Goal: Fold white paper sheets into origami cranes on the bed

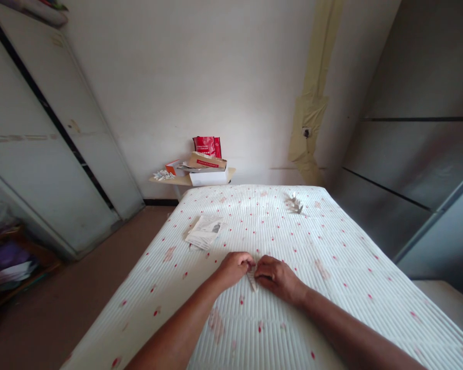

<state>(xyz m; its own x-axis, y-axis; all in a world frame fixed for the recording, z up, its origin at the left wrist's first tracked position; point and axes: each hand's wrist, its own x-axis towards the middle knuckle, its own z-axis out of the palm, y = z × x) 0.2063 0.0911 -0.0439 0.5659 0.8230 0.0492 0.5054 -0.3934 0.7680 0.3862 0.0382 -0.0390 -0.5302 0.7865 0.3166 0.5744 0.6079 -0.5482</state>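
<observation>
Over the middle of the bed, a small folded piece of printed paper (252, 281) comes to a narrow point toward me. My left hand (235, 268) pinches its upper left side with thumb and curled fingers. From the right, my right hand (278, 276) has its fingers bent and pressed against the same paper. The hands nearly touch, and my fingers hide part of the fold. Beyond my left hand lies a stack of printed paper sheets (203, 232). Several folded paper pieces (295, 204) are heaped near the far right end of the bed.
A quilted white cover (293, 339) with red spots spreads over the bed. Past its far end, a small table (182, 180) bears a cardboard box (206, 160), a red bag (207, 146) and more white folded pieces (163, 175). Cabinets stand left and right. Part of another person shows at the left edge.
</observation>
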